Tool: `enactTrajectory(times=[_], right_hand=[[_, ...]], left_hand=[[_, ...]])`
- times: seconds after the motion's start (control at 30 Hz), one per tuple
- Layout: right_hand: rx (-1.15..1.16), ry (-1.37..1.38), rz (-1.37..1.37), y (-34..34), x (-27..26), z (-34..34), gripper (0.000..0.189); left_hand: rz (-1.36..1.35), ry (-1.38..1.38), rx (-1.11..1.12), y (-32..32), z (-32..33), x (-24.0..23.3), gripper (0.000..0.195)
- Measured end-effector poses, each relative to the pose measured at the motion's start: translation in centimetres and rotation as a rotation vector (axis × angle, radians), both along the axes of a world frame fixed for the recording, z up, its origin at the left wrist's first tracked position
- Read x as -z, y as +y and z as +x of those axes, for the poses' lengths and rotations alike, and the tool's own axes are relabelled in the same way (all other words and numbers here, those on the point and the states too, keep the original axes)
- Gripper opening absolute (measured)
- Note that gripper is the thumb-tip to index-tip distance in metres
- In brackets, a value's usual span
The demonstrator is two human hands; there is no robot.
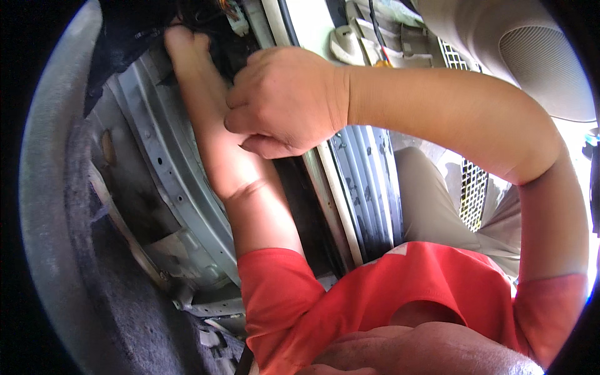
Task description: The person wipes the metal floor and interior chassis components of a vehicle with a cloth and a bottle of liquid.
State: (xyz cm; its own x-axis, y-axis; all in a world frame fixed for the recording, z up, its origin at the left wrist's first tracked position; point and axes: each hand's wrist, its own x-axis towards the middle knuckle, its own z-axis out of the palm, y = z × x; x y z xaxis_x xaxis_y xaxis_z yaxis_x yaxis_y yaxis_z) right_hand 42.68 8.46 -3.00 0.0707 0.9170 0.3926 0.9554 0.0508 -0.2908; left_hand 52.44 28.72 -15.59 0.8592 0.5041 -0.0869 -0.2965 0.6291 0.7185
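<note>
My left hand [187, 40] reaches far forward into a dark cavity of a vehicle's interior, close to dark wires; its fingertips are in shadow, and what they touch is hidden. A wire bundle with a pale connector [238, 21] hangs to the right of it. Above my left forearm is my right hand [286, 103], back upward and fingers curled; its palm side is hidden, so a small thing in it cannot be ruled out. Beneath both arms lie the bare metal floor [173, 173] and the door sill [328, 187].
Pulled-back grey carpet [126, 290] fills the lower left, beside a curved grey panel edge [51, 187]. At the upper right are beige plastic trim pieces [403, 37], a cable with a yellow-orange end [383, 63] and a door panel with a speaker grille [543, 70].
</note>
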Motion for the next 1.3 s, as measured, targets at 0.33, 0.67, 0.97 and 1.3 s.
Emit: enactTrajectory(times=[0.33,0.67,0.97,1.3], right_hand=[[-0.014,-0.094,0.022,0.5,-0.4,-0.3,0.021],[-0.002,-0.09,0.042,1.0,-0.7,-0.5,0.021],[-0.012,-0.018,0.012,1.2,-0.8,-0.7,0.022],[-0.031,0.017,0.022,1.4,-0.6,-0.8,0.022]], left_hand=[[0.014,0.034,-0.008,1.3,1.1,-0.1,0.052],[-0.052,0.097,-0.058,3.9,-0.7,1.7,0.053],[-0.208,-0.13,-0.271,8.6,-3.1,0.9,0.059],[-0.005,-0.055,-0.196,10.9,-0.8,2.9,0.058]])
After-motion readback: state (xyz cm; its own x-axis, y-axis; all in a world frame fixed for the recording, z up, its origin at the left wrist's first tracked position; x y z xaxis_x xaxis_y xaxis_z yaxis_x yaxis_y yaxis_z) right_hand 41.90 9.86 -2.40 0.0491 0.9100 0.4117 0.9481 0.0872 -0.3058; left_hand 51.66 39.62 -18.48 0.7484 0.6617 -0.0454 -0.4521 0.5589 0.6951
